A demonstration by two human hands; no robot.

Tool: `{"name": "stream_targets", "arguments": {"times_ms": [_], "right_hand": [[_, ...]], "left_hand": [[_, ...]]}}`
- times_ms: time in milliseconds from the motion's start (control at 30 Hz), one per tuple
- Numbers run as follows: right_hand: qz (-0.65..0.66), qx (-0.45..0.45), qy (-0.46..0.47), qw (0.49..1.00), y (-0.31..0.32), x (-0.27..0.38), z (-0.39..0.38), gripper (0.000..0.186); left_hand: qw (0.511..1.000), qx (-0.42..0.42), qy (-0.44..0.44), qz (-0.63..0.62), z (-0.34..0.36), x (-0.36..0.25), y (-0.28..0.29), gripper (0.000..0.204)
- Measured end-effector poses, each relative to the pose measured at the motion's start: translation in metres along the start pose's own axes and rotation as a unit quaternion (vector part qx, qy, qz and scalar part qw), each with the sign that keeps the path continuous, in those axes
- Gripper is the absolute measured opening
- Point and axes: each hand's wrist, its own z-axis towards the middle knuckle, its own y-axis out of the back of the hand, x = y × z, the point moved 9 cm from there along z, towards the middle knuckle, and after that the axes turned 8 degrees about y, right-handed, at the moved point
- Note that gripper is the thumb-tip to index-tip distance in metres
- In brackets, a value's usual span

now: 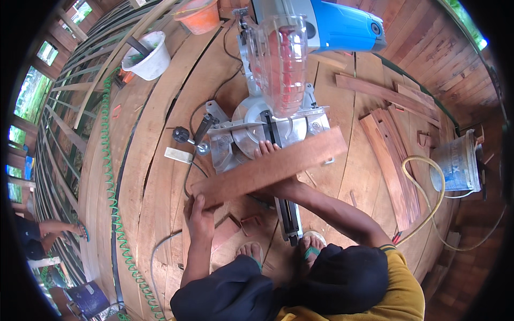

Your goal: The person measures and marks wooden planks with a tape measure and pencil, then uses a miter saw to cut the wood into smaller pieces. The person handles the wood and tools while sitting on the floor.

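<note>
A reddish-brown wooden board (270, 165) is held tilted in front of the miter saw (308, 128), its right end farther away and raised over the saw's base. My left hand (199, 216) grips the near left end, thumb on the upper face. From below, my right hand (281, 188) wraps the middle of the board; its fingertips show past the far edge and the palm is hidden. The saw has a blue motor housing (348, 27) and a clear ribbed plastic cover (284, 64). Its slotted arm runs toward my feet.
Cut boards (385, 171) lie on the plank floor at right, near a bucket (456, 163) and a yellowish hose (436, 206). A white bucket (152, 59) and orange bucket (198, 16) stand far left. A green coiled hose (110, 182) runs along the left. Another person's legs (53, 230) show there.
</note>
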Motion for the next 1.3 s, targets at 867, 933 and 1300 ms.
{"name": "stream_targets", "arguments": {"times_ms": [867,933,1300], "right_hand": [[0.704,-0.203,-0.504,0.458,-0.027,-0.128,-0.143,0.034],[0.691,-0.195,-0.515,0.469,-0.034,-0.129,-0.134,0.032],[0.637,-0.194,-0.552,0.502,-0.020,-0.133,-0.102,0.021]], "left_hand": [[0.997,0.064,0.020,-0.042,0.123,0.073,-0.061,0.038],[0.998,0.035,0.048,-0.032,0.124,0.077,-0.055,0.038],[0.989,0.049,0.138,0.000,0.148,0.085,-0.048,0.053]]}}
